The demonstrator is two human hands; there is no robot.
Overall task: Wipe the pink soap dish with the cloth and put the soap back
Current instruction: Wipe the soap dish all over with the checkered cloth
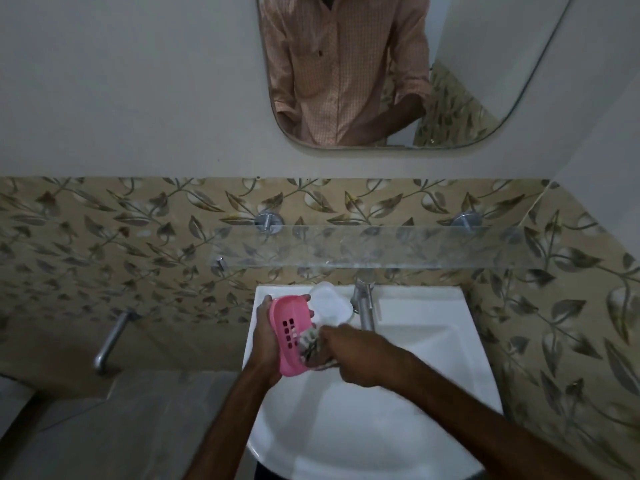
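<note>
Above the left rear corner of the sink [415, 375], the dish [287, 344] is tilted in the left hand [265, 337], whose fingers curl round its edges. The cloth [313, 348], bunched in the grasping right hand [353, 355], presses into the dish's slotted bottom. Just behind lies a white piece [329, 303], soap or lid unclear, beside the tap [363, 306].

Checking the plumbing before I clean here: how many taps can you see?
2. A basin tap stands at the back of the white washbasin, right of the pink soap dish; a wall tap juts from the tiled wall left of it. None appear hidden.
</note>
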